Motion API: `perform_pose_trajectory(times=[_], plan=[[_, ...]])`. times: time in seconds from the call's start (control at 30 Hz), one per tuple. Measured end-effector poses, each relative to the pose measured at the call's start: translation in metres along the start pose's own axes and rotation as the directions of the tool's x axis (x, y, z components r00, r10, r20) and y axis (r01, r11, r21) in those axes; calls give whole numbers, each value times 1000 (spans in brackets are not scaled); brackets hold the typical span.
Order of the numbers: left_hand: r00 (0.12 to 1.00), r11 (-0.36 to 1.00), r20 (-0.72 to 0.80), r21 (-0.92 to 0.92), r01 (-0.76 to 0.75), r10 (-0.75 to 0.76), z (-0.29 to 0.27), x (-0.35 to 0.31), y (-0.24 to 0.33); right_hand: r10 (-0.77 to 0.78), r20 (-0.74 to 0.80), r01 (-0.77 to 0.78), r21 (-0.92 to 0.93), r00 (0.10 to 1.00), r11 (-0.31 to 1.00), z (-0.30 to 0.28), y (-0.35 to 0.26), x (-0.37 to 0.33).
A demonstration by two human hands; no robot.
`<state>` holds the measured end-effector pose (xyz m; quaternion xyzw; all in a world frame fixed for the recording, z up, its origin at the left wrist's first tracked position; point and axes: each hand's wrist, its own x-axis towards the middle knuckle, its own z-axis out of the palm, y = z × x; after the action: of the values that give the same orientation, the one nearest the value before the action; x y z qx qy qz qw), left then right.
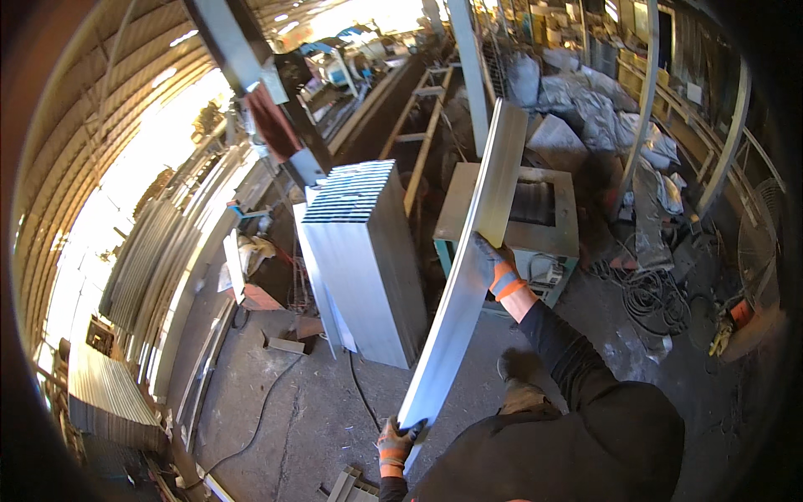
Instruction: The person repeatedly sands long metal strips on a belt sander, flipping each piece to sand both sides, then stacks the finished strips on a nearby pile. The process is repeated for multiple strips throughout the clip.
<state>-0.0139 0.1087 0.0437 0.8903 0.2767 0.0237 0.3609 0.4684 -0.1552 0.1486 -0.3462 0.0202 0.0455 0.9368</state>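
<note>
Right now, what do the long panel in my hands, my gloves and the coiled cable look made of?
Long panel: likely sheet metal, satin finish, from its silvery sheen and straight folds. Gloves: seemingly matte fabric, from their dull orange-and-grey surface; any coating is unclear. Coiled cable: probably dull, dark rubber or plastic, from its flexible loops.

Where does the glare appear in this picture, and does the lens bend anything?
Head view: strong light washes out the opening at left; head view: the post at far right bows near the fisheye rim; head view: the long metal piece shines brightly.
</note>
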Motion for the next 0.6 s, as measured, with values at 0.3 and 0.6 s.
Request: perform_pose_trajectory(times=[0.3, 0.6], plan=[[912, 991, 389, 31, 129, -131, 170, 132, 120, -432, 334, 148, -900, 838, -410, -189, 14, 193], [861, 943, 448, 103, -317, 241, 334, 360, 268, -200, 92, -93, -654, 975, -751, -267, -60, 494]])
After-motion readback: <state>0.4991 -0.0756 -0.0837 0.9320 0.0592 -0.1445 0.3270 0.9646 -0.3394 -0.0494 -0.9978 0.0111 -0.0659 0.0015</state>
